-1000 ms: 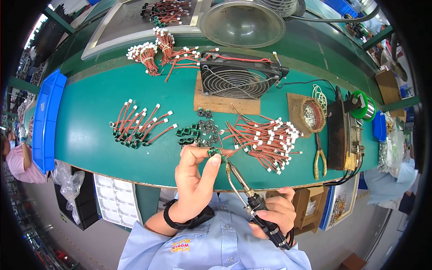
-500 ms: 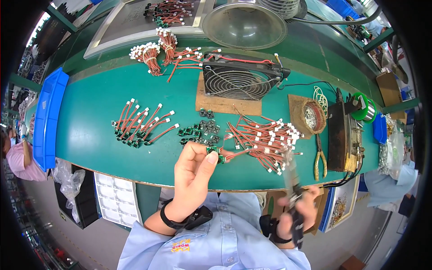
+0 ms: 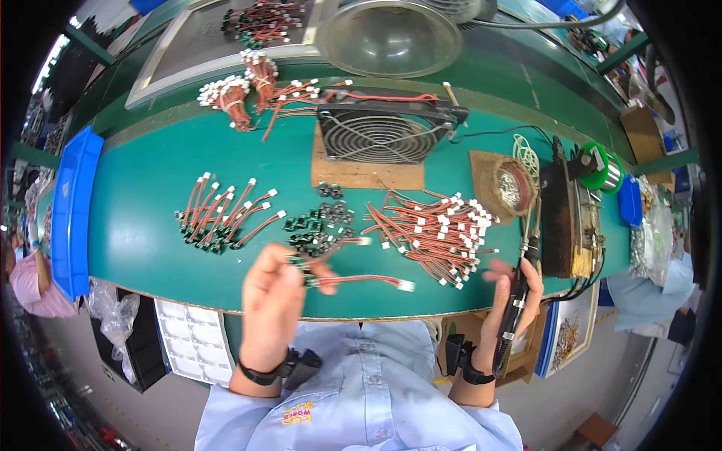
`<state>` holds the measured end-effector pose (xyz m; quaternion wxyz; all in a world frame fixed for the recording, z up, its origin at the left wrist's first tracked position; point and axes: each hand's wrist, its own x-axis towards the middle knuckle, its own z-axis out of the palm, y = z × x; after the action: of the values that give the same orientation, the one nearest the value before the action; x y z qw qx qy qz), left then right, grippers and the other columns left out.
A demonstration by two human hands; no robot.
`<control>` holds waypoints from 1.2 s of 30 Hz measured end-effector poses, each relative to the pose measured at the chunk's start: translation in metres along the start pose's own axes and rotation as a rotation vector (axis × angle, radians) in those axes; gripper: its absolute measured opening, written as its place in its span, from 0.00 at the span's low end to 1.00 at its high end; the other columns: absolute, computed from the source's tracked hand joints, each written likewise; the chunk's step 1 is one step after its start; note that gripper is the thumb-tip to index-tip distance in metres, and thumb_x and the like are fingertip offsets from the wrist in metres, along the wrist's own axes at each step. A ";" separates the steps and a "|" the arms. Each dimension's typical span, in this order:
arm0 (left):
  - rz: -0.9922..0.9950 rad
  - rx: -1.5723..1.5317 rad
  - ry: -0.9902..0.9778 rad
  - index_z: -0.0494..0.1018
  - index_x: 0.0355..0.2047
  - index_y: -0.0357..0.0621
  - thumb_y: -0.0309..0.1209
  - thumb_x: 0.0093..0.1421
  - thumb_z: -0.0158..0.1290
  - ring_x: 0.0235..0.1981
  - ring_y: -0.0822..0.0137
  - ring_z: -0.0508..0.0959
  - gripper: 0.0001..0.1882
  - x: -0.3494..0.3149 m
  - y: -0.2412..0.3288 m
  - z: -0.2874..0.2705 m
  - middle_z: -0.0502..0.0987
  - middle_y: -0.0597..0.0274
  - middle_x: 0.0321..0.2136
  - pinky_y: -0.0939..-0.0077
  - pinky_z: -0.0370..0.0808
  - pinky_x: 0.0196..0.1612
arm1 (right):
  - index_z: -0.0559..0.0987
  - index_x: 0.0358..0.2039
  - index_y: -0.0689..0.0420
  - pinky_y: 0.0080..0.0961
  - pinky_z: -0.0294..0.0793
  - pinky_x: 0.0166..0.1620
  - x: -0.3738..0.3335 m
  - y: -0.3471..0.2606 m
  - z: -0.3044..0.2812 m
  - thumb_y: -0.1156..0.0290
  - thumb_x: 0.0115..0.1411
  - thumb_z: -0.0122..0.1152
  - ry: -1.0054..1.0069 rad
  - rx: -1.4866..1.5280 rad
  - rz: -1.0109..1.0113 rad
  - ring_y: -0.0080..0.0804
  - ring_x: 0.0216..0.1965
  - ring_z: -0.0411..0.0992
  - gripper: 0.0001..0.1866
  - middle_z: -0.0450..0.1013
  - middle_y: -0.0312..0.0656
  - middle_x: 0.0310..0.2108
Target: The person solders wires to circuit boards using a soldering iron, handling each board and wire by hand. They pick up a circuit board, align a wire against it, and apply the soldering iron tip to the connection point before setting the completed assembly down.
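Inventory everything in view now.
Soldering iron: one, black, right hand
Held board: count blurred, green, left hand
Held leads: two visible, red, left hand
Wired boards: pile, green and red, left
Small parts: cluster, green and grey, centre
Loose leads: pile, red, right-centre
Tied bundles: two, red and white, rear left
Fan: one, black, rear centre
Metal dome: one, grey, behind fan
Framed tray: one, grey, rear left
Pot: one, brown, right
Wire reel: one, green, right
Station box: one, dark, right
Bins: at least two, blue, worktop ends
Worktop: one, green, middle
Compartment tray: one, white, below left
Other people: at least two, pink and blue clothing, sides
Shirt: one, pale blue, front
Left hand: one, bare, front left
Right hand: one, bare, front right
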<state>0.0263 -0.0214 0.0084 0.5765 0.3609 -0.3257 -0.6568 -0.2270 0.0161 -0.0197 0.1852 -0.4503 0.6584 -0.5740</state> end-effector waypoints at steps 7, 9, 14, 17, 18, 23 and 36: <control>0.018 0.324 0.244 0.65 0.33 0.39 0.28 0.61 0.47 0.24 0.71 0.71 0.05 -0.003 0.016 -0.075 0.75 0.57 0.27 0.80 0.68 0.30 | 0.70 0.38 0.58 0.26 0.68 0.38 0.001 -0.001 0.028 0.79 0.54 0.56 -0.198 -0.153 -0.280 0.32 0.32 0.71 0.10 0.74 0.41 0.31; 0.139 0.734 0.415 0.66 0.33 0.38 0.28 0.60 0.49 0.22 0.75 0.69 0.06 -0.003 0.017 -0.084 0.74 0.61 0.25 0.84 0.66 0.27 | 0.71 0.38 0.57 0.27 0.67 0.36 0.004 -0.001 0.035 0.80 0.52 0.57 -0.243 -0.289 -0.441 0.33 0.31 0.70 0.12 0.74 0.41 0.32; 0.154 1.197 0.602 0.68 0.31 0.35 0.26 0.59 0.49 0.20 0.78 0.67 0.05 0.003 0.023 -0.092 0.70 0.66 0.22 0.83 0.64 0.26 | 0.72 0.37 0.54 0.29 0.62 0.35 0.006 -0.002 0.048 0.77 0.45 0.57 -0.384 -0.448 -0.675 0.36 0.32 0.69 0.15 0.73 0.40 0.31; 0.244 1.414 0.717 0.70 0.32 0.35 0.25 0.58 0.50 0.21 0.78 0.67 0.05 0.004 0.028 -0.084 0.71 0.65 0.22 0.83 0.63 0.25 | 0.72 0.37 0.53 0.30 0.61 0.36 0.005 0.000 0.052 0.75 0.44 0.56 -0.385 -0.489 -0.737 0.35 0.34 0.69 0.16 0.72 0.39 0.31; 0.244 1.417 0.721 0.70 0.32 0.35 0.25 0.58 0.50 0.21 0.78 0.67 0.05 0.003 0.027 -0.081 0.71 0.65 0.22 0.83 0.63 0.25 | 0.72 0.37 0.53 0.30 0.61 0.36 0.005 -0.001 0.051 0.75 0.45 0.55 -0.402 -0.518 -0.735 0.36 0.34 0.69 0.15 0.72 0.40 0.31; 0.474 1.395 0.486 0.71 0.35 0.35 0.23 0.54 0.53 0.24 0.69 0.70 0.08 -0.004 0.013 -0.052 0.72 0.59 0.26 0.75 0.66 0.26 | 0.71 0.35 0.53 0.30 0.64 0.36 0.011 0.004 0.047 0.80 0.43 0.61 -0.374 -0.550 -0.738 0.35 0.31 0.70 0.17 0.74 0.38 0.29; 0.323 1.437 -0.088 0.68 0.43 0.33 0.25 0.50 0.57 0.32 0.54 0.74 0.20 0.004 -0.020 0.007 0.68 0.51 0.40 0.68 0.73 0.33 | 0.65 0.36 0.54 0.28 0.70 0.36 0.017 0.003 0.047 0.88 0.43 0.65 -0.163 -0.304 -0.703 0.36 0.29 0.75 0.24 0.76 0.42 0.28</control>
<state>0.0100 -0.0232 -0.0051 0.2738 0.5704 -0.7475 -0.2021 -0.2014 -0.0250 -0.0311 -0.0399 -0.7147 0.5246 -0.4608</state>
